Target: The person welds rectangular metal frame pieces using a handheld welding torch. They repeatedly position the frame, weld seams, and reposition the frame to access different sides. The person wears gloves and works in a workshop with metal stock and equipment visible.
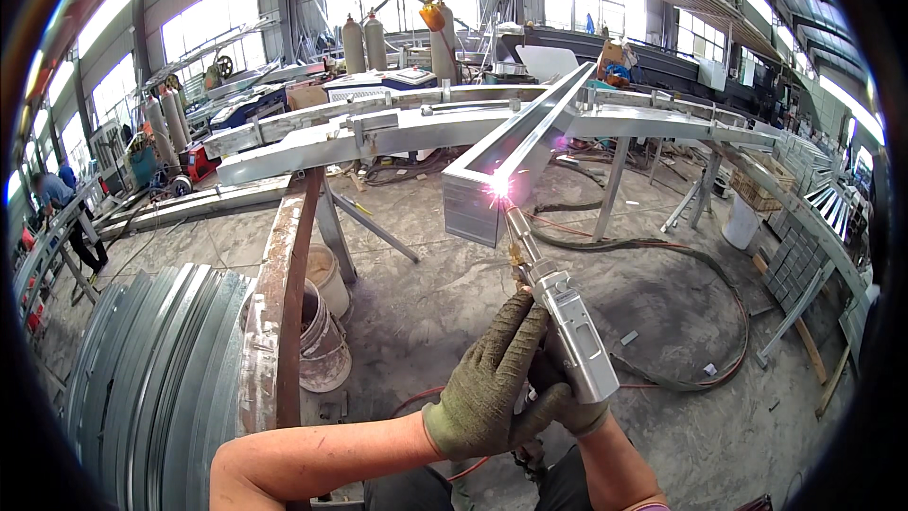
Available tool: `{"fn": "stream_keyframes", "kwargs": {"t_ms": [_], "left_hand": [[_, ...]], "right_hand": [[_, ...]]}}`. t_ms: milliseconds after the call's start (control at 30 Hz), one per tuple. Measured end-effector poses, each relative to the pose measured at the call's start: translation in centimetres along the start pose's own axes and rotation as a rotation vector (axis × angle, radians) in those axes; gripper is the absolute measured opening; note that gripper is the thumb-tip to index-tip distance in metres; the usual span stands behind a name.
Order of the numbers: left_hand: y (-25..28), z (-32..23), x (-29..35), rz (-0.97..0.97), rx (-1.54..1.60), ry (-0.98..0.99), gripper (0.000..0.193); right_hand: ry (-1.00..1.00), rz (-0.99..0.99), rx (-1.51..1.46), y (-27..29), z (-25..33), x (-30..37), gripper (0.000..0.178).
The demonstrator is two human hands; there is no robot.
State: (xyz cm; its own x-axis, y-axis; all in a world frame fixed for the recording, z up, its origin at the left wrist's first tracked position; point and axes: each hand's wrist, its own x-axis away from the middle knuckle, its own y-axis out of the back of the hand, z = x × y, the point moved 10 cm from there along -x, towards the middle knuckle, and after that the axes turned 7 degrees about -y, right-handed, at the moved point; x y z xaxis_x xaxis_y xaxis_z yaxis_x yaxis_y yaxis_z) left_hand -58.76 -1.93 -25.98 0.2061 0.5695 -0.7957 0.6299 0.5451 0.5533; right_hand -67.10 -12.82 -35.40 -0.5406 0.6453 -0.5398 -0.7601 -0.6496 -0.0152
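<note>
A silver handheld welding gun (579,341) points up and away from me, its thin nozzle at the near corner of a long metal frame (473,213). A bright pinkish-white glare with sparks burns at that corner and hides the seam. My left hand (487,383), in a dark green glove, is closed against the gun's left side, with its fingers near the front of the body. Gloved too, my right hand (579,414) grips the gun from below; the body of the gun and my left hand cover most of its fingers.
The frame rests across a curved metal rail (407,135). A rusty beam (284,312) and dirty buckets (322,350) stand left, beside stacked metal strips (142,369). A hose (719,293) loops over the floor on the right. Gas cylinders (364,43) stand behind; a person (71,203) is far left.
</note>
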Motion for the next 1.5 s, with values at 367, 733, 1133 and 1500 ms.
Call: {"fn": "stream_keyframes", "kwargs": {"t_ms": [367, 733, 1133, 1500], "left_hand": [[-0.2, 0.3, 0.4, 0.0, 0.035, 0.02, 0.094], [-0.6, 0.3, 0.5, 0.026, 0.002, 0.011, 0.094], [-0.1, 0.0, 0.4, -0.025, 0.003, -0.002, 0.092], [-0.3, 0.0, 0.8, -0.012, -0.026, 0.014, 0.092]], "right_hand": [[-0.009, -0.007, -0.053, -0.1, -0.6, 0.0, 0.03], [-0.224, 0.042, -0.313, -0.4, -3.5, 0.5, 0.062], [-0.192, 0.258, -0.128, -0.6, -3.0, 1.2, 0.08], [-0.227, 0.258, -0.099, -0.9, -2.5, 1.1, 0.093]]}}
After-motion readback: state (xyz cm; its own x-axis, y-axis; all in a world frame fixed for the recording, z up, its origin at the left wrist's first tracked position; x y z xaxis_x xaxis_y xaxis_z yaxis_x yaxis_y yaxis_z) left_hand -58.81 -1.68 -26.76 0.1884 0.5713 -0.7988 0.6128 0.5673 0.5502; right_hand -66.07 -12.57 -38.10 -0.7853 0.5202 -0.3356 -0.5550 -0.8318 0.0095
